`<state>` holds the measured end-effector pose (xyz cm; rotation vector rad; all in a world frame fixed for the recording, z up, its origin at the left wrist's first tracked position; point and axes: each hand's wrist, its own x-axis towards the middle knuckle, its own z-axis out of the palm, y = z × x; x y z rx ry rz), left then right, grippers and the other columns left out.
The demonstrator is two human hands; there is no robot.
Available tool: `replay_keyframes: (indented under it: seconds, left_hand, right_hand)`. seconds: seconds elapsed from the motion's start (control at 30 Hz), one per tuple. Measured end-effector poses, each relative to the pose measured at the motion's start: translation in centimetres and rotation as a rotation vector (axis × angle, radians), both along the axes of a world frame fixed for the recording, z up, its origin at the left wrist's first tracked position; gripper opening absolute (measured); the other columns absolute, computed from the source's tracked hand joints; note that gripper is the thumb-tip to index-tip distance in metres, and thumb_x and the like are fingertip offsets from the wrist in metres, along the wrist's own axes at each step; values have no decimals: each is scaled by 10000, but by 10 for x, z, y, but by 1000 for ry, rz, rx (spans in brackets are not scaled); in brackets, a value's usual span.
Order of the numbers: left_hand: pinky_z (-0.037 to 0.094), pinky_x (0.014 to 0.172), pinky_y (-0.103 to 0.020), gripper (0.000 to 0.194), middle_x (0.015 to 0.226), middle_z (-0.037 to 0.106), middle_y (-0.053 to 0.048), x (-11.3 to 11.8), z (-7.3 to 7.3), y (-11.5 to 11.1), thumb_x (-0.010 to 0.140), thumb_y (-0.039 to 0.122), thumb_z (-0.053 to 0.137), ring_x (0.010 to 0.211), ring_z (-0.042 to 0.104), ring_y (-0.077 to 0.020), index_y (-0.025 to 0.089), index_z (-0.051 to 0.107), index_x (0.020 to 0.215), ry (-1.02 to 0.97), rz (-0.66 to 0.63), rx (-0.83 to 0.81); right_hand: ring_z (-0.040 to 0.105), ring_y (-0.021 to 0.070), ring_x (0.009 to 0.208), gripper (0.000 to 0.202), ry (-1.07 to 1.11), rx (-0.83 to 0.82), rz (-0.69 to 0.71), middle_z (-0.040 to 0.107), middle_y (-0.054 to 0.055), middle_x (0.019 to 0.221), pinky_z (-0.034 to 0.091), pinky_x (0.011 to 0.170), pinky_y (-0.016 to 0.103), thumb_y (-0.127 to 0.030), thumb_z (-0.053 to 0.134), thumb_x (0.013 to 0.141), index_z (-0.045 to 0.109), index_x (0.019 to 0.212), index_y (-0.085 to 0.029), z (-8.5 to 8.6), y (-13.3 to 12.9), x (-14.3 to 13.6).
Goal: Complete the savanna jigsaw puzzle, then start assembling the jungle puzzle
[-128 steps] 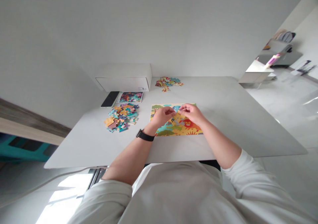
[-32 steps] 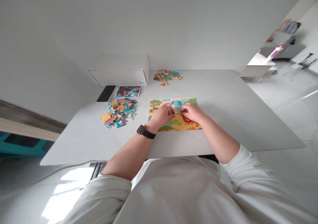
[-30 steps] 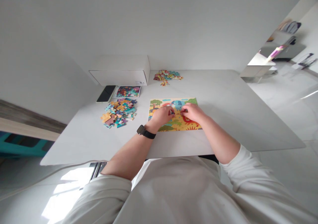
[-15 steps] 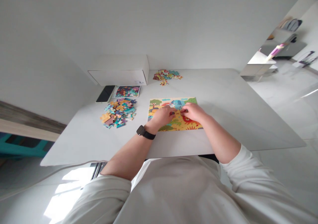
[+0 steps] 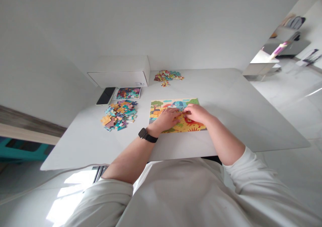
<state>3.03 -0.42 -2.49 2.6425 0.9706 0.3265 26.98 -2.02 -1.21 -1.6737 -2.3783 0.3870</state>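
A colourful animal puzzle picture (image 5: 193, 128) lies flat on the white table near its front edge. My left hand (image 5: 167, 119), with a black watch at the wrist, rests spread over the picture's middle, palm down, holding nothing visible. Just right of it, my right hand (image 5: 197, 113) has its fingers bent and pinched together at the picture, below the blue elephant (image 5: 179, 104). Whatever those fingertips hold, if anything, is too small to make out. The fingertips of both hands are close together.
A pile of loose puzzle pieces (image 5: 119, 114) lies on the left, a smaller pile (image 5: 168, 76) at the back. Behind the left pile are a phone (image 5: 106, 96), a printed picture card (image 5: 128, 93) and a long white box (image 5: 118, 78) against the wall.
My left hand has flattened, its fingers stretching forward and right over the picture, where they were curled before. My right hand has hardly moved.
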Motion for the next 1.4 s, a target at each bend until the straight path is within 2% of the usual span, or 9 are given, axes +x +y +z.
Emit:
replay_keyframes:
  seconds: [0.17,0.43,0.67,0.83,1.0,1.27,1.4]
  left_hand:
    - [375,1305,-502,441,1617,589,-121,1,-2,1,996,362,654,1496,534,-332,249,748,1412,-20,40,-10]
    - [360,1309,-500,438,1581,600,-135,2,-6,5,973,367,713,1498,522,-334,252,754,1394,-49,85,2]
    - [389,1296,-520,432,1575,612,-138,1,-5,6,957,365,742,1489,540,-355,250,775,1372,-44,88,-13]
    - [343,1324,-527,445,1617,586,-145,-2,-7,9,961,392,749,1537,501,-354,257,775,1385,-37,72,-9]
    - [350,1317,-535,436,1618,590,-138,-4,-6,7,964,407,745,1521,521,-350,277,779,1379,-36,87,3]
    - [373,1306,-539,412,1590,605,-154,-5,-3,2,969,409,737,1499,539,-358,245,788,1344,-33,83,29]
    - [329,1326,-549,464,1659,540,-134,-7,-6,3,955,463,753,1557,468,-360,285,770,1382,-22,71,32]
  right_hand:
    - [708,250,1008,219,8,4,-32,766,96,1160,520,896,328,-232,807,911,851,1124,-254,5,-1,1]
    - [708,261,1013,436,-20,-61,-51,734,115,1239,516,874,336,-291,873,864,787,1289,-254,6,-5,-4]
    - [701,245,1026,234,-86,-79,-38,726,89,1165,503,879,315,-297,845,893,799,1114,-233,13,-8,-8]
    - [703,255,1041,244,-118,-90,-30,731,93,1173,497,891,325,-319,832,912,808,1141,-238,14,-8,-9]
    - [705,277,1080,277,-164,-112,-23,740,102,1220,495,883,329,-336,813,932,817,1197,-256,17,-10,-10]
    - [696,285,1138,217,-209,-92,-23,750,103,1211,490,907,331,-357,699,1007,826,1150,-254,21,-14,-15]
    - [712,268,1088,245,-243,-101,-26,767,104,1175,485,888,326,-374,636,1036,842,1102,-260,24,-12,-21]
